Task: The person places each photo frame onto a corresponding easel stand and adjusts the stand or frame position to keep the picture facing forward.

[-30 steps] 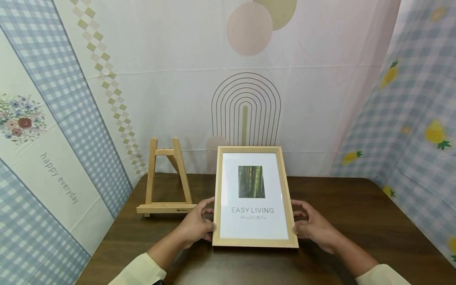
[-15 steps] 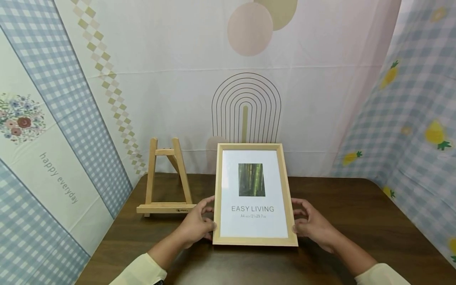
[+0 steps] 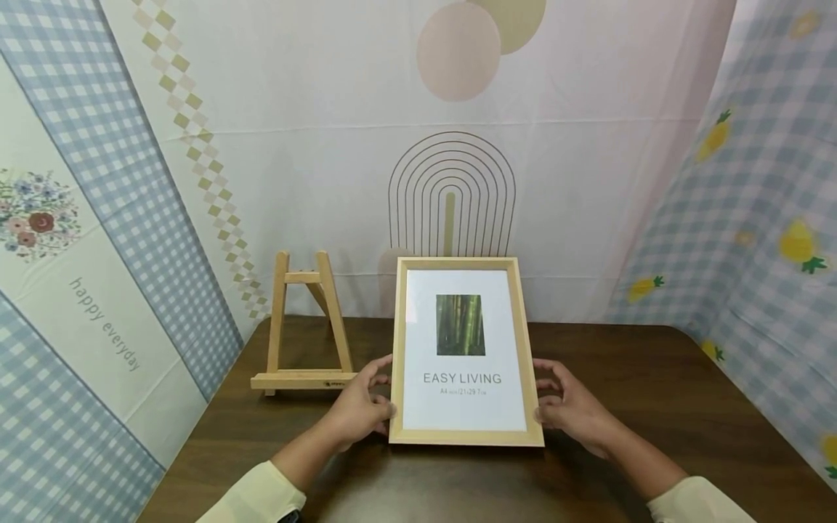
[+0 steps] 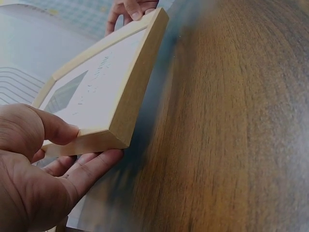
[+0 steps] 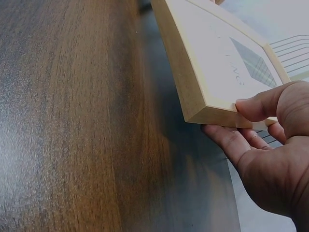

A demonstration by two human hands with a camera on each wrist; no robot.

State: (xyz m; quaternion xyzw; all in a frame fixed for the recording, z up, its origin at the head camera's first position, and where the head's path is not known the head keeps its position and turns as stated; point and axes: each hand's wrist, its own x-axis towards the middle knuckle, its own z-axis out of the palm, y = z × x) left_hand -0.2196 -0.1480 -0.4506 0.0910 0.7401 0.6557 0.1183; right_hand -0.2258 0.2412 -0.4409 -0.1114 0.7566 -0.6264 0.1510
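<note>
A picture frame (image 3: 464, 428) of pale wood, with a white insert reading "EASY LIVING" and a small bamboo photo, is held tilted back in the middle of the head view. My left hand (image 3: 358, 410) grips its left side low down. On the opposite side my right hand (image 3: 575, 408) holds it at about the same height. In the left wrist view the thumb (image 4: 60, 129) lies on the front edge and the other fingers support it from behind. The right wrist view shows the same pinch, its thumb (image 5: 258, 105) on the front rim. The frame's back is hidden.
A small wooden easel (image 3: 304, 378) stands left of the frame, its ledge end close to my left hand. Both are over a dark brown wooden table (image 3: 654, 392). A printed white cloth (image 3: 575, 181) hangs behind, with checked cloth (image 3: 732, 240) on the right.
The picture frame has risen slightly and tips a little more upright, its top edge higher against the cloth. Both hands move up a little with it and keep their hold.
</note>
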